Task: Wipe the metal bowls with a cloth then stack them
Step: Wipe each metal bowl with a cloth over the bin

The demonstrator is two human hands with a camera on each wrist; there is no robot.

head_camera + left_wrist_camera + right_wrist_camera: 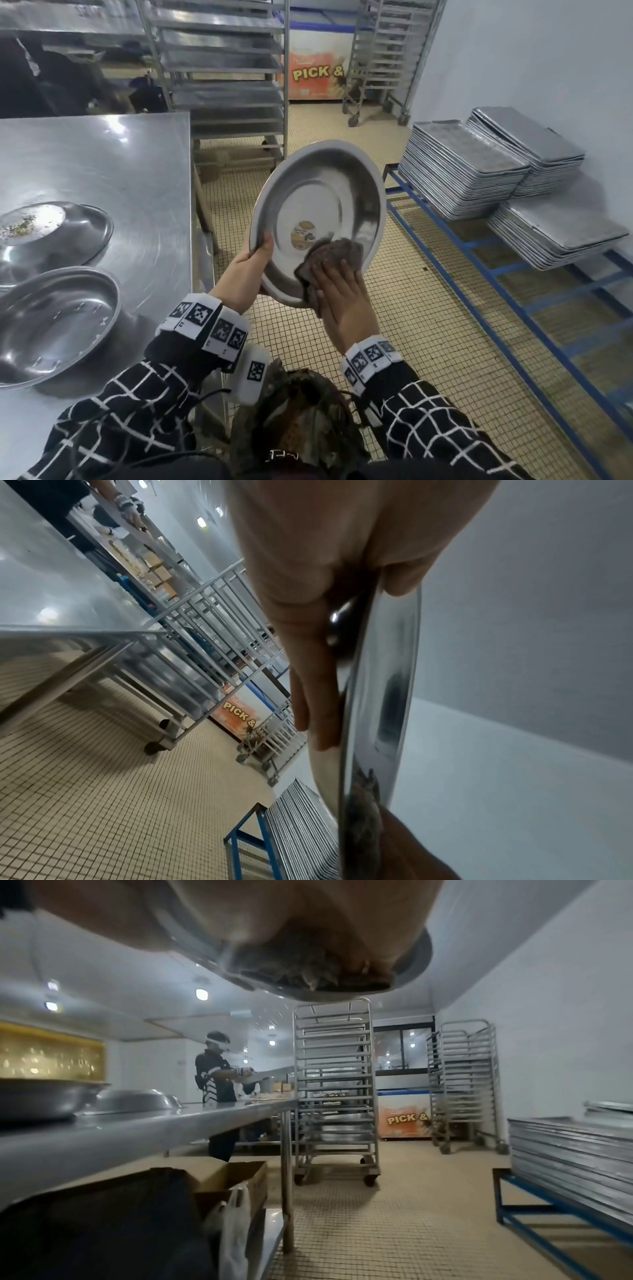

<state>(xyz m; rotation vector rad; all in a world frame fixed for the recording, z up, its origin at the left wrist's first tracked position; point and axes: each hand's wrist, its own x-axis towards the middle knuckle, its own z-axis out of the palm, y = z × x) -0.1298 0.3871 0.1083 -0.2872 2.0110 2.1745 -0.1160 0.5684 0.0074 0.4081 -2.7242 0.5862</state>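
I hold a wide metal bowl tilted up over the floor, its inside facing me, with a paper label on its base. My left hand grips the left rim, thumb inside and fingers behind. In the left wrist view those fingers lie along the back of the bowl. My right hand presses a brown-grey cloth flat against the lower inside wall; part of the cloth hangs over the rim. On the table, one bowl lies upside down with crumbs on it and another bowl stands upright.
The steel table is on my left. Stacks of baking trays sit on a blue rack to the right. Wheeled tray trolleys stand ahead on the tiled floor. Another person works at the far end of the table.
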